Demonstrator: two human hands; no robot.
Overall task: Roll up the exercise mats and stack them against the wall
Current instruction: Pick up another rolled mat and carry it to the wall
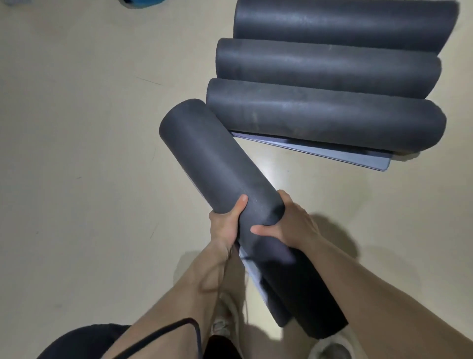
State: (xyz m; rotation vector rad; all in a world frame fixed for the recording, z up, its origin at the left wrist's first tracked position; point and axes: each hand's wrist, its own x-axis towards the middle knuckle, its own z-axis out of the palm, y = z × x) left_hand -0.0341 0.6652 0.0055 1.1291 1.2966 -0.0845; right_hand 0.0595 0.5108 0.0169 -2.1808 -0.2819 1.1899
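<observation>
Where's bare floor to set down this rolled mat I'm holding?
The widest bare floor lies left of the three rolled mats and the held mat. A narrower patch sits between the flat lilac mat and your right hand. The upper right is crowded with rolls side by side.

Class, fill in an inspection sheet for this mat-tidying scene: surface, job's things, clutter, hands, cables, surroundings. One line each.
Surface: pale beige floor, a few faint scuffs.
Job's things: three rolled mats lie side by side on the floor, upper right; the nearest one's loose end sticks out flat beneath it. A fourth mat, rolled, is held above the floor, its far end by the nearest roll.
Clutter: blue object at the top edge, cut off.
Hands: left hand and right hand both grip the fourth mat.
Cables: thin dark cord across the left forearm.
Surroundings: shoes below; no wall in view.
</observation>
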